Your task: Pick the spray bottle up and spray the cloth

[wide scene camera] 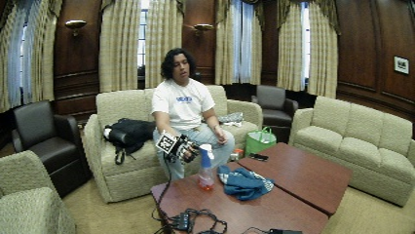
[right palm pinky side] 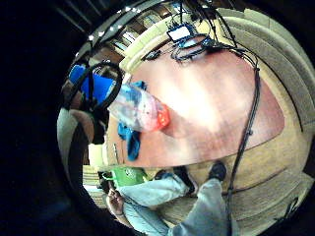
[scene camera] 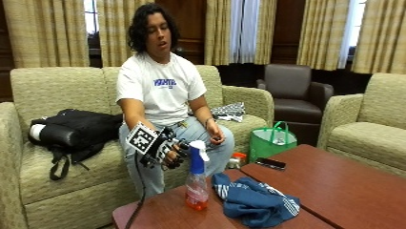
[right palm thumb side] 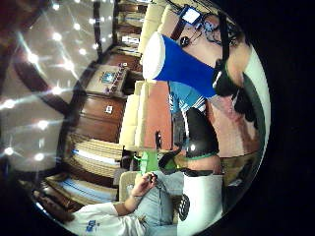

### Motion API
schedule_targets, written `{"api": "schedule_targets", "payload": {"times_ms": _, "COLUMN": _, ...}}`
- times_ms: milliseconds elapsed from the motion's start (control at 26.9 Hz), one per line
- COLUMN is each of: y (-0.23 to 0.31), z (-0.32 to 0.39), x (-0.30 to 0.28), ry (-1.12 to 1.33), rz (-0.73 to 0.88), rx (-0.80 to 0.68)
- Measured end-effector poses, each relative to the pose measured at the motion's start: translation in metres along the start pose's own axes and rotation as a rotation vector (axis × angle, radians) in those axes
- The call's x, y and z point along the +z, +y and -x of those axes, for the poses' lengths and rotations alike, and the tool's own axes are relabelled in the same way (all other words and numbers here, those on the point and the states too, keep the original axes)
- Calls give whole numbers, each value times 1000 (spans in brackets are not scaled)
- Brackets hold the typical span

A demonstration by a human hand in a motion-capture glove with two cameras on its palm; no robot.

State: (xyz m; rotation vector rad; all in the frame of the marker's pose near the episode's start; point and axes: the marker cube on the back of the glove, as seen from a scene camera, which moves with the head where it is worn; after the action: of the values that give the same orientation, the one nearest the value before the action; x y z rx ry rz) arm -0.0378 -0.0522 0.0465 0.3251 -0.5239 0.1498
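Observation:
A clear spray bottle (scene camera: 197, 191) with a blue neck, a white head and orange liquid at its base stands on the near corner of the brown table (scene camera: 342, 186). My gloved right hand (scene camera: 168, 151) is at the bottle's blue neck, fingers curled round it from the sofa side. The blue neck (right palm thumb side: 182, 64) fills much of the thumb side palm view, and the clear body (right palm pinky side: 140, 108) runs out from the palm. A crumpled blue cloth (scene camera: 254, 202) with white stripes lies on the table just beside the bottle. In the wide outside view the hand (wide scene camera: 185, 150) meets the bottle (wide scene camera: 206, 175) beside the cloth (wide scene camera: 245, 183).
A black phone (scene camera: 271, 163) lies on the table's far corner. A green bag (scene camera: 271, 140) stands on the floor by the sofa, and a black backpack (scene camera: 70, 131) lies on the seat. Cables (wide scene camera: 195, 222) sprawl over the table's near end. The bare left hand (scene camera: 214, 133) rests on the thigh.

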Motion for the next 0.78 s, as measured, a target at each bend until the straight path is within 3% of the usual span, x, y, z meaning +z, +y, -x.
{"api": "schedule_targets", "payload": {"times_ms": 223, "y": -7, "z": -3, "x": 4, "ry": 38, "rz": -41, "rx": -65}}
{"api": "schedule_targets", "payload": {"times_ms": 335, "y": -3, "z": -2, "x": 6, "ry": 38, "rz": 3, "rx": -32}}
{"api": "schedule_targets", "payload": {"times_ms": 447, "y": -10, "z": 0, "x": 12, "ry": 26, "rz": -63, "rx": -23}}
{"api": "schedule_targets", "payload": {"times_ms": 596, "y": -8, "z": 2, "x": 15, "ry": -1, "rz": -17, "rx": 95}}
{"api": "schedule_targets", "payload": {"times_ms": 782, "y": -6, "z": -6, "x": 22, "ry": -23, "rz": -8, "rx": 89}}
